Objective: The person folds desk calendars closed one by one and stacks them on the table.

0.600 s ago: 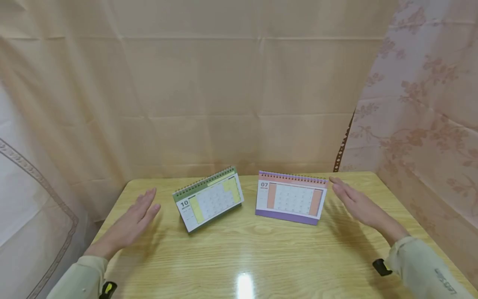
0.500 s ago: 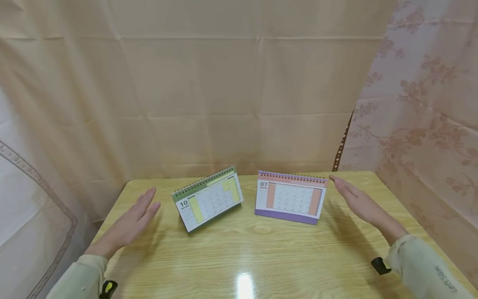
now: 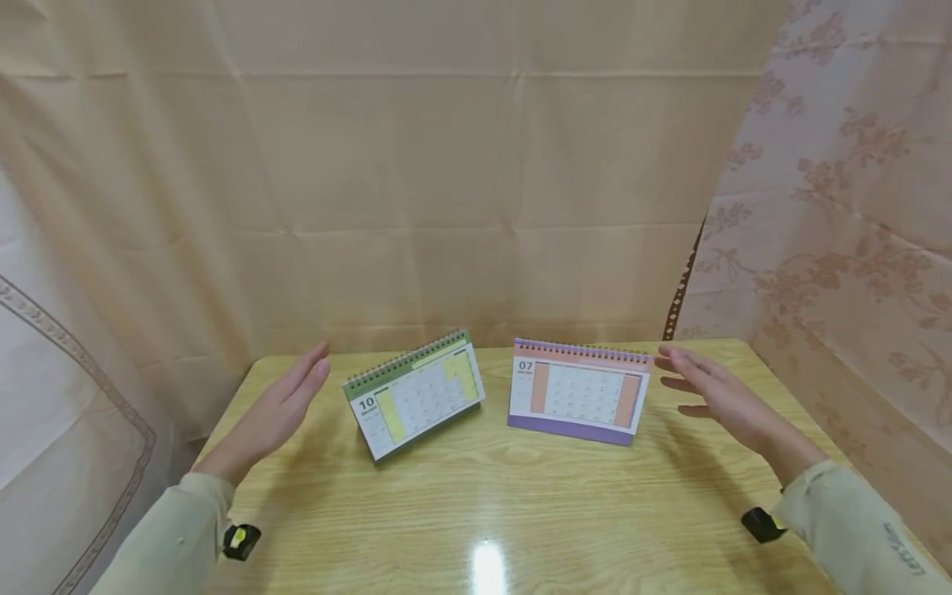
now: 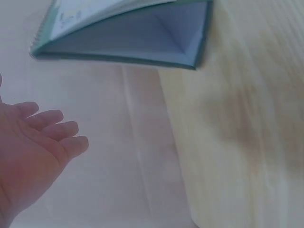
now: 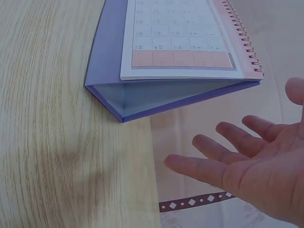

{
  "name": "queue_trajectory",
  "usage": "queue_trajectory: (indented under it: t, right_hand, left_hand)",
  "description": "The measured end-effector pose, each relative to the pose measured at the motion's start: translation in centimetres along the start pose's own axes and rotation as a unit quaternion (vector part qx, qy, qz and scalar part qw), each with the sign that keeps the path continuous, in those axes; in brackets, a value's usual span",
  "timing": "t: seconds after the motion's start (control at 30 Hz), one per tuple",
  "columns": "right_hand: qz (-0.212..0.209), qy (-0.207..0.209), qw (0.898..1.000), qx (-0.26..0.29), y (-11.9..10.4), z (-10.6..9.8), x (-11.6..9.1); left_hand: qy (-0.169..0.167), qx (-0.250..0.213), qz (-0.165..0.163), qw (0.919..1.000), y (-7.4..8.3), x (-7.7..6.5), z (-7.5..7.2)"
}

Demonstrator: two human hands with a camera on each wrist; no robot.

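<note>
Two spiral-bound desk calendars stand on a wooden table. The green calendar [image 3: 416,397], showing 10, is turned at an angle left of centre. To its right, the purple calendar [image 3: 576,392] shows 07 with orange columns. My left hand [image 3: 271,417] is held above the table left of the green calendar, fingers extended and holding nothing. In the left wrist view its palm [image 4: 33,152] faces the calendar's open side. Just off the purple calendar's right edge, my right hand [image 3: 732,405] has its fingers spread, with a gap to the calendar in the right wrist view.
A beige curtain [image 3: 446,165] hangs behind the table [image 3: 416,521]. Floral cloth [image 3: 855,248] covers the right side, and white cloth with a patterned band [image 3: 67,347] hangs at the left. Each wrist carries a small black device [image 3: 241,541].
My left hand has moved slightly forward and right, towards the green calendar. The right hand's fingers have spread apart and its palm has turned a little. Both calendars stay put.
</note>
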State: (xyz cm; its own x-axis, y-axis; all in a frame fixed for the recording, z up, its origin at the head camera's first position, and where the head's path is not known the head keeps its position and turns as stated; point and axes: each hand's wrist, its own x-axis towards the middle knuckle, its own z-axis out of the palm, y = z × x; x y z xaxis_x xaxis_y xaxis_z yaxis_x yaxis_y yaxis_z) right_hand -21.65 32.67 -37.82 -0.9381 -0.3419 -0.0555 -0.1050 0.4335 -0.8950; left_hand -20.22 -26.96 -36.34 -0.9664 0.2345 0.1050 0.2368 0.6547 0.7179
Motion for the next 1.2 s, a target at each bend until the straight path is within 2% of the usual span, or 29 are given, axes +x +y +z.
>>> queue_trajectory:
  t: [0.3,0.4,0.67,0.83,0.9,1.03,1.2]
  right_hand:
    - [0.014,-0.009,1.0,0.015,-0.7,-0.4,-0.3]
    - [0.015,-0.012,0.999,0.026,-0.9,-0.5,-0.2]
    - [0.045,-0.014,0.998,0.039,-0.9,-0.1,0.4]
    - [0.053,-0.012,0.997,0.046,-0.8,-0.2,0.2]
    - [0.056,-0.013,0.997,0.05,-0.8,-0.3,0.1]
    - [0.062,-0.02,0.996,0.058,-0.9,-0.1,0.4]
    - [0.072,-0.026,0.995,0.065,-0.8,0.2,0.6]
  left_hand:
    - [-0.012,-0.008,0.014,0.9998,3.0,2.3,0.5]
    - [-0.017,-0.007,0.03,0.9994,4.3,3.0,0.9]
    - [-0.015,0.029,0.098,0.9947,6.9,3.9,3.4]
    - [-0.021,0.06,0.123,0.9903,8.9,4.1,4.9]
    - [-0.03,0.047,0.133,0.9895,9.6,4.1,5.5]
    - [-0.054,-0.012,0.142,0.9884,10.6,4.3,6.4]
    - [-0.08,-0.071,0.119,0.9871,11.5,4.8,7.9]
